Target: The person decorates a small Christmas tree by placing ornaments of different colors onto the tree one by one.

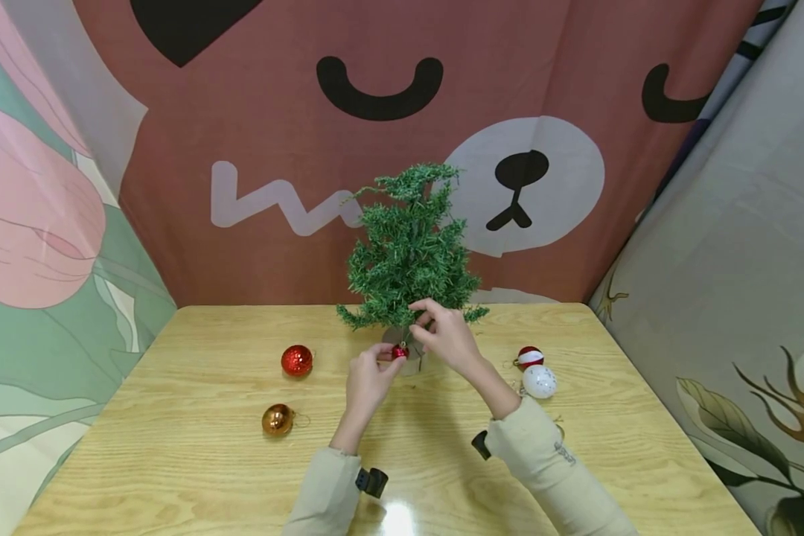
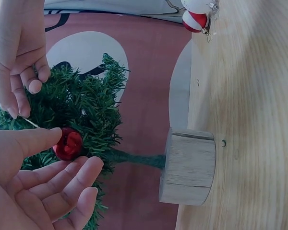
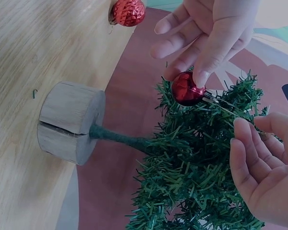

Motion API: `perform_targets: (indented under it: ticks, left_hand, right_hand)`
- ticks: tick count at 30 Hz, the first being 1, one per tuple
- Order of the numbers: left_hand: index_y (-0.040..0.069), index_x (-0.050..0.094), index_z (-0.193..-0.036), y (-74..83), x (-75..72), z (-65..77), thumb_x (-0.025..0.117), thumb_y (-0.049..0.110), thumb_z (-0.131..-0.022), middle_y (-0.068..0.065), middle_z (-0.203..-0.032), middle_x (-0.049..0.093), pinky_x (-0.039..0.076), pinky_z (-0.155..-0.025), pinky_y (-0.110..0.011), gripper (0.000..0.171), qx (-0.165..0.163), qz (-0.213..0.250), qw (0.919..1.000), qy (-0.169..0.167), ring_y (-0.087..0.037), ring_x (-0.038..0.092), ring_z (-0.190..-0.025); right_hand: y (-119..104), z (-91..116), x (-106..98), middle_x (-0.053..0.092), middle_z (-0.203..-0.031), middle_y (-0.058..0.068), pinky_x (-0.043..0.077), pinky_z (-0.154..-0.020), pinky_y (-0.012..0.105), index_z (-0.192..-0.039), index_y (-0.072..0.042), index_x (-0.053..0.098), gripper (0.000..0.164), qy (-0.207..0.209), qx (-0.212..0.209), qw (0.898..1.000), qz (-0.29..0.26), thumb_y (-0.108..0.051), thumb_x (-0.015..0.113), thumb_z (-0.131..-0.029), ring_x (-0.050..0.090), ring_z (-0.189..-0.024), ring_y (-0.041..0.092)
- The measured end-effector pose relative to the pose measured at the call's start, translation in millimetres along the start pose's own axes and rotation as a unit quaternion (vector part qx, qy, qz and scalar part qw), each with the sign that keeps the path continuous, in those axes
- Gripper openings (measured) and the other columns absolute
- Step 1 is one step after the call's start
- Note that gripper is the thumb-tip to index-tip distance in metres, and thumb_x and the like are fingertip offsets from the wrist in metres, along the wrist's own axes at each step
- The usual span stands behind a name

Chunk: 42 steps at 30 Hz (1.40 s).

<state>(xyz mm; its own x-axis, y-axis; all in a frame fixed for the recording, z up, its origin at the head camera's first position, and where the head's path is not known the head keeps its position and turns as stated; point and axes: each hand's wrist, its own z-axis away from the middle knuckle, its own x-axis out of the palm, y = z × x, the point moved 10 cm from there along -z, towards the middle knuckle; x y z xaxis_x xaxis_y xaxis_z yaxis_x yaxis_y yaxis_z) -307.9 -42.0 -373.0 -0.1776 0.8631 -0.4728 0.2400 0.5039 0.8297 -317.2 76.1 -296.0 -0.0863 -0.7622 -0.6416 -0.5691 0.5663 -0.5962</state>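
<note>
Between left hand [image 1: 367, 378] thumb and forefinger, red bauble [image 3: 186, 91] pinched; right hand [image 1: 450, 339] pinches cord [image 2: 30, 122].

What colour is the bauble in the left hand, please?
The bauble is shiny red, clearest in the right-wrist view.

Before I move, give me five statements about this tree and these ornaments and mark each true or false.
1. The left grip pinches a small red ornament. True.
2. The right grip is empty. False: it holds that ornament's string.
3. The tree lies on its side. False: it stands upright on a wooden base.
4. A white ornament lies beside a red-and-white one. True.
5. The gold ornament lies right of the tree. False: it lies to the left.
</note>
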Motion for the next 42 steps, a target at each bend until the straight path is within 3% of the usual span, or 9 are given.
perform_targets:
  ticks: [12, 18, 32, 42]
  left_hand:
    - [-0.003, 0.063, -0.101, 0.7, -3.3, 1.1, 0.067, 0.017, -0.081, -0.012, -0.085, 0.066, 0.050, -0.053, -0.028, 0.029, 0.009, 0.003, 1.0000, 0.000, -0.020, 0.063, -0.066]
    - [-0.001, 0.064, -0.099, -3.9, -5.3, 2.8, 0.067, 0.015, -0.080, -0.011, -0.086, 0.066, 0.051, -0.056, -0.028, 0.025, 0.004, 0.004, 1.0000, 0.002, -0.020, 0.063, -0.067]
    - [-0.002, 0.065, -0.096, -17.1, -9.0, 12.7, 0.066, 0.011, -0.080, -0.011, -0.085, 0.065, 0.050, -0.057, -0.025, 0.020, 0.000, 0.020, 0.9998, -0.001, -0.017, 0.060, -0.065]
    - [-0.004, 0.065, -0.092, -20.6, -15.6, 24.4, 0.066, 0.008, -0.079, -0.013, -0.081, 0.065, 0.049, -0.056, -0.025, 0.018, 0.005, 0.033, 0.9994, 0.005, -0.018, 0.060, -0.063]
  right_hand:
    - [-6, 0, -4, 0.062, -0.077, 0.008, 0.041, -0.038, 0.020, -0.113, 0.001, 0.057, 0.030, 0.006, -0.009, 1.000, 0.012, -0.005, 0.060, -0.084, 0.052, -0.045, 0.009]
    - [-19, 0, -10, 0.062, -0.074, 0.005, 0.037, -0.038, 0.019, -0.108, 0.001, 0.059, 0.027, 0.036, -0.060, 0.996, 0.047, -0.004, 0.062, -0.082, 0.049, -0.046, 0.005]
    - [-50, 8, -18, 0.061, -0.070, 0.006, 0.043, -0.045, 0.018, -0.086, 0.002, 0.066, 0.009, 0.124, -0.207, 0.963, 0.121, -0.001, 0.064, -0.078, 0.055, -0.053, 0.012]
    - [-76, 8, -20, 0.062, -0.072, 0.007, 0.045, -0.049, 0.019, -0.082, 0.001, 0.067, 0.006, 0.134, -0.289, 0.940, 0.124, 0.001, 0.065, -0.076, 0.055, -0.057, 0.012]
